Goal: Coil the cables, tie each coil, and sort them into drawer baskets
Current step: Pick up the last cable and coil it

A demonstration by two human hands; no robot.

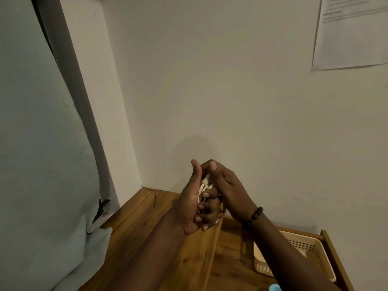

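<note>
1. The wooden table (134, 238) stood against the wall, a beige basket (310, 250) in its open drawer (336, 259) at lower right.
2. The left hand (189, 206) curled round a white cable (204, 184) coil, thumb raised.
3. The right hand (226, 183) pinched the coil's top; both grips were closed on it, above the table.
4. Tying would go best with loops kept tight; the right forearm crossed over the basket.

Dim cream wall (231, 80), taped paper sheet (352, 34), wooden tabletop (134, 227).
</note>
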